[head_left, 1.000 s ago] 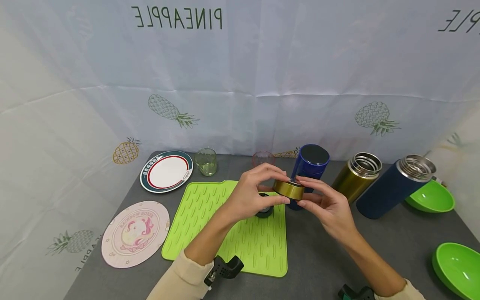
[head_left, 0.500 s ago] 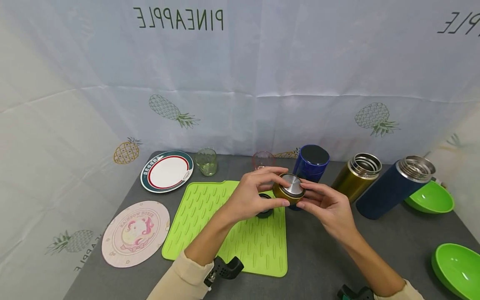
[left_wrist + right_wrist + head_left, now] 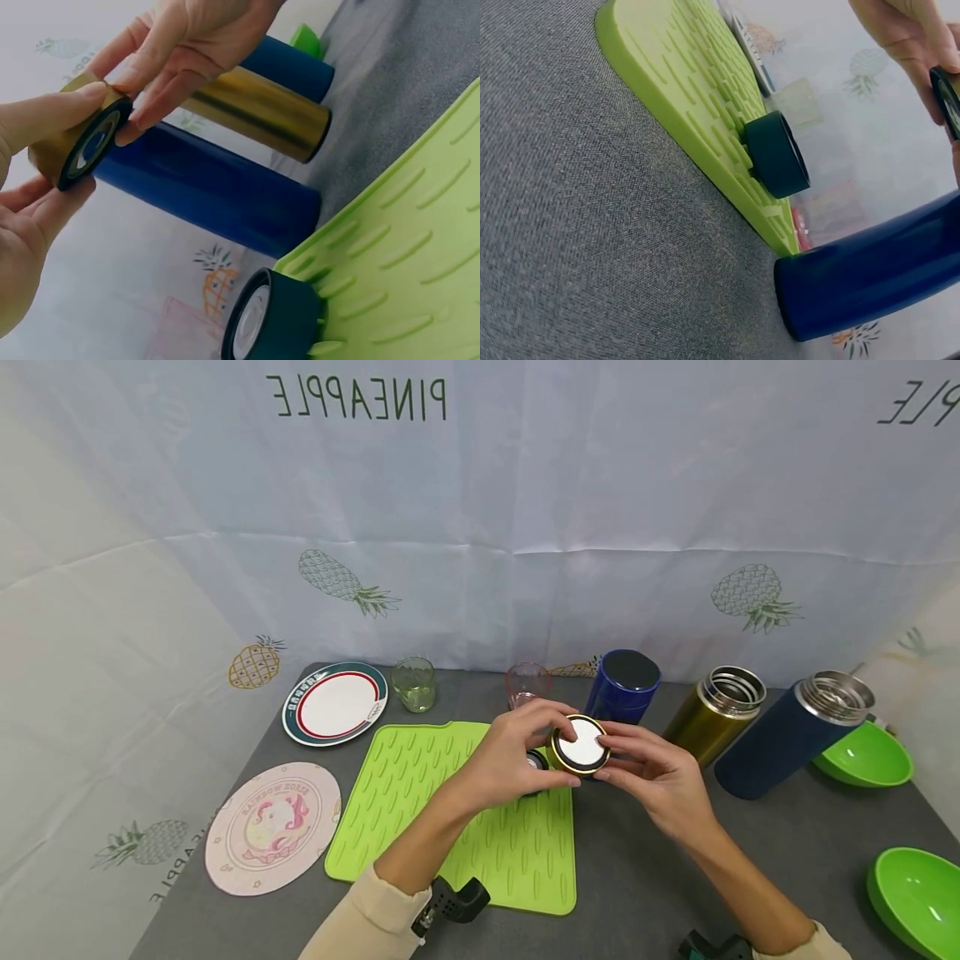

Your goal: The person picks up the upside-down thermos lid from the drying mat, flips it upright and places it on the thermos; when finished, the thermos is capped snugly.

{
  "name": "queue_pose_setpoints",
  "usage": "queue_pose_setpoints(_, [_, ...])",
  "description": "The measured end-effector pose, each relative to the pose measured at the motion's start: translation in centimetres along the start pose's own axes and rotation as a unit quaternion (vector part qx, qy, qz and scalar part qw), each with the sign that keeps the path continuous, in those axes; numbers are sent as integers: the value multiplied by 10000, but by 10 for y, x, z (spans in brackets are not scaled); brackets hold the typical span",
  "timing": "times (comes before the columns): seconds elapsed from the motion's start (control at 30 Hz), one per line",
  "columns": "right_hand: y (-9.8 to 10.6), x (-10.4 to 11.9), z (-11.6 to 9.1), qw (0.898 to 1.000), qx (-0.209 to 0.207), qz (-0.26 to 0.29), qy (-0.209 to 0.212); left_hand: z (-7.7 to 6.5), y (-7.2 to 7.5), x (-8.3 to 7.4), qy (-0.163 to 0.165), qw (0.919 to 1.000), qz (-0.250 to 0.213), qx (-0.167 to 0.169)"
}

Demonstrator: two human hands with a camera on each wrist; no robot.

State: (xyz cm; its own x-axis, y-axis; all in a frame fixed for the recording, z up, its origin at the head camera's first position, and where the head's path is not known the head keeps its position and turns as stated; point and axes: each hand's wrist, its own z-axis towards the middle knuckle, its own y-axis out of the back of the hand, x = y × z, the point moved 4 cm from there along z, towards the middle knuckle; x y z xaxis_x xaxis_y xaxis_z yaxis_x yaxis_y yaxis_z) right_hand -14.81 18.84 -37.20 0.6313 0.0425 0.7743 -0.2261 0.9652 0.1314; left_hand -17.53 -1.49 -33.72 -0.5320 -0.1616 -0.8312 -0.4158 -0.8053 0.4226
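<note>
Between my two hands, above the back right part of the green mat, is a gold bottle lid with a black ring and a bright silvery face turned toward the head camera. My left hand pinches its left side, thumb below and fingers above. From the right, my right hand holds the opposite edge with thumb and fingertips. The left wrist view shows the lid's black-rimmed underside. A dark teal lid sits on the mat, partly covered by my left hand in the head view.
Behind the hands stands a blue bottle with a dark top. To its right are an uncapped gold bottle and an uncapped navy bottle. Green bowls lie far right; a plate, pink round mat and glasses surround the green mat.
The gold lid has tilted from side-on until its round silvery face turns toward the head camera, dropping slightly. Both hands keep hold of it and stay nearly in place.
</note>
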Motion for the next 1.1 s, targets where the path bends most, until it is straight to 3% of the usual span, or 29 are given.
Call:
queue_pose_setpoints(0.3, [-2, 5, 0, 9986, 135, -506, 14, -1, 0, -1, -169, 9970, 744, -100])
queue_pose_setpoints(0.4, [2, 13, 0, 9951, 143, -979, 44, -2, 4, -2, -183, 9964, 820, -126])
queue_pose_setpoints(0.53, [17, 30, -2, 9752, -87, -2194, 291, -4, 9, -3, -156, 9971, 729, -130])
queue_pose_setpoints(0.63, [32, 44, -3, 9613, -401, -2640, 681, -5, 12, -3, -121, 9975, 681, -111])
queue_pose_setpoints(0.8, [57, 66, -4, 9573, -1180, -2229, 1411, -8, 16, 0, -138, 9975, 682, -98])
queue_pose_setpoints(0.9, [72, 72, -6, 9544, -1638, -1907, 1608, -9, 18, 1, -238, 9970, 731, -95])
queue_pose_setpoints(0.97, [82, 68, -9, 9530, -1846, -1879, 1495, -10, 20, 1, -276, 9969, 737, -90])
queue_pose_setpoints(1.1, [98, 47, -17, 9556, -1976, -2033, 806, -12, 22, 1, -282, 9970, 723, -73])
